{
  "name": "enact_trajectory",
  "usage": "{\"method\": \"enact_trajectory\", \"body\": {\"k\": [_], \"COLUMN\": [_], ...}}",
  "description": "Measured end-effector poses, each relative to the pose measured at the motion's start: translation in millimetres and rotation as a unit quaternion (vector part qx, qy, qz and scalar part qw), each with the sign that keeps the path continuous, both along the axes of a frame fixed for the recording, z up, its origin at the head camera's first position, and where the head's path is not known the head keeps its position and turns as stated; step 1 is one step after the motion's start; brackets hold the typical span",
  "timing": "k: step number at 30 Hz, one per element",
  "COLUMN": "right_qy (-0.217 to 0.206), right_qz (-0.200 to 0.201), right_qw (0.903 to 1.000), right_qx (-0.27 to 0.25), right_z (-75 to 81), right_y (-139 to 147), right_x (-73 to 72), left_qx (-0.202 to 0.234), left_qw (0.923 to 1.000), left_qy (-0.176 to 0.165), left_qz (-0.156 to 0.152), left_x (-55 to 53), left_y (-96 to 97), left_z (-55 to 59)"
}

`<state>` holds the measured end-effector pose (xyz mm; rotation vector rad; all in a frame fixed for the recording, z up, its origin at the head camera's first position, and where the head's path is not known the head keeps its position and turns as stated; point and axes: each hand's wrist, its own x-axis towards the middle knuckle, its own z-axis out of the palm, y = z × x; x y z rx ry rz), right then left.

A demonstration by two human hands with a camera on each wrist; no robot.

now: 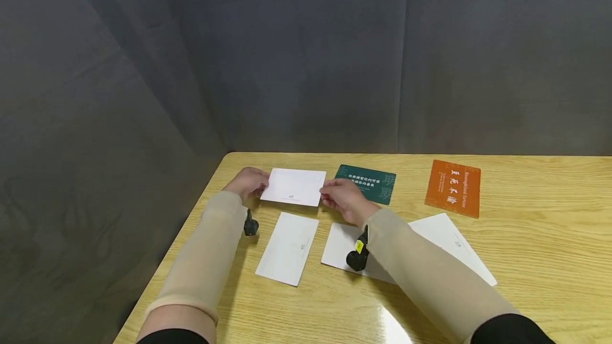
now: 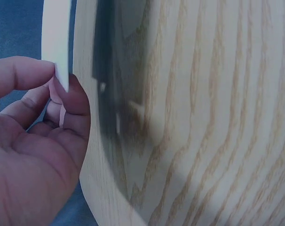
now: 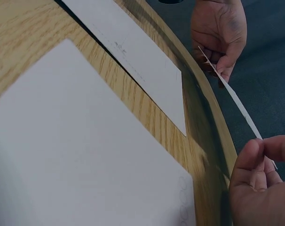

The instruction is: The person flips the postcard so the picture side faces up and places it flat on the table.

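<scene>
A white postcard [image 1: 292,185] is held up over the far left of the table, its pale side with small dark print facing me. My left hand [image 1: 247,181] pinches its left edge between thumb and fingers. At the opposite edge, my right hand [image 1: 348,199] pinches it the same way. In the right wrist view the postcard [image 3: 241,108] appears nearly edge-on between both hands. The left wrist view shows only a corner of it between the left thumb and fingers. Just right of the right hand lies a green postcard [image 1: 377,191] with white writing.
An orange postcard [image 1: 453,189] lies farther right on the wooden table [image 1: 545,216]. Nearer me are several white-sided postcards: one at left [image 1: 288,248], one partly under the right forearm [image 1: 337,248], one beyond it [image 1: 451,240]. A dark curtain [image 1: 306,68] hangs behind.
</scene>
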<state>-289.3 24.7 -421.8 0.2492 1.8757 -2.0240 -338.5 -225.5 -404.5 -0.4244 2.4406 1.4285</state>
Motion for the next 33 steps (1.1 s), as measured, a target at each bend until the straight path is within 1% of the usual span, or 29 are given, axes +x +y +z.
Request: {"method": "enact_trajectory", "body": {"k": [3,8,11,14,16,20,24,33], "right_qy": [0.003,0.004,0.003,0.007,0.011,0.016,0.016,0.011], "right_qz": [-0.001,-0.004,0.001,0.005,0.007,0.008,0.005,0.007], "right_qw": [1.0000,0.9999,0.9998,0.9996,0.9996,0.9997,0.9998,0.9998], "right_qx": [0.004,0.013,0.021,0.028,0.027,0.020,0.012,-0.014], "right_z": [0.4,-0.7,-2.1,-3.5,-3.5,-3.2,-3.3,-2.1], "right_y": [0.6,2.5,3.5,4.8,5.3,5.7,6.5,7.9], "right_x": [-0.8,-3.3,-2.8,-1.7,-1.3,-1.6,-1.3,1.2], "left_qx": [0.007,0.014,0.020,0.038,0.046,0.043,0.047,0.106], "left_qw": [1.0000,0.9999,0.9997,0.9991,0.9987,0.9987,0.9978,0.9900], "left_qy": [-0.001,0.004,0.009,0.016,0.020,0.029,0.047,0.089], "left_qz": [0.001,-0.005,-0.005,-0.005,-0.004,-0.002,-0.002,-0.025], "left_x": [0.5,2.4,3.9,4.6,4.1,3.4,3.2,3.6], "left_y": [0.5,0.2,-0.7,-2.1,-2.7,-3.7,-4.0,-7.1], "left_z": [2.3,5.7,5.8,5.4,5.2,6.8,8.0,7.3]}}
